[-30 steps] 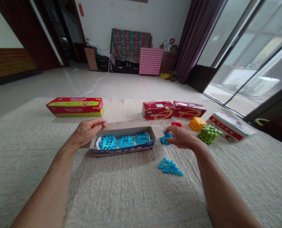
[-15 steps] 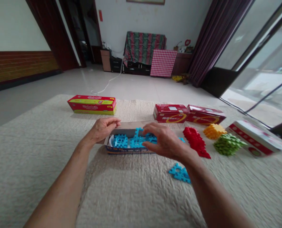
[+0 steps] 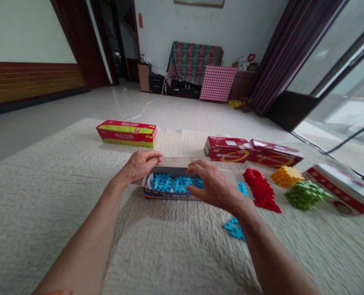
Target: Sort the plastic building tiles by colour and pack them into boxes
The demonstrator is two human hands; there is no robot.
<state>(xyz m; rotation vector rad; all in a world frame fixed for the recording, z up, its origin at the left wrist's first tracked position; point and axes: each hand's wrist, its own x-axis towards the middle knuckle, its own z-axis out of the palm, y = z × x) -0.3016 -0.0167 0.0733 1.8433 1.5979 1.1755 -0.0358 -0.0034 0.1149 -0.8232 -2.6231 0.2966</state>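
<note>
An open blue box point(image 3: 166, 196) lies on the cream quilt, its cardboard flap point(image 3: 184, 162) raised at the back. Inside it are several light-blue notched pieces point(image 3: 162, 182) and something white at the left end. My left hand point(image 3: 143, 163) is closed on the flap at the box's back left corner. Over the box's right part is my right hand point(image 3: 211, 182), fingers apart and curved, with nothing seen between them. More light-blue pieces point(image 3: 235, 228) lie on the quilt, partly behind my right forearm.
Red pieces point(image 3: 260, 190), yellow pieces point(image 3: 286, 176) and green pieces point(image 3: 306, 196) are piled at the right beside a white and red box point(image 3: 343, 188). Two dark red boxes point(image 3: 227, 149) stand behind. A red and yellow-green box point(image 3: 126, 134) sits at the back left.
The light-blue piece that stuck up above the box is now down or out of sight. My right hand stays over the box. The whole view has shifted, so things appear further right.
</note>
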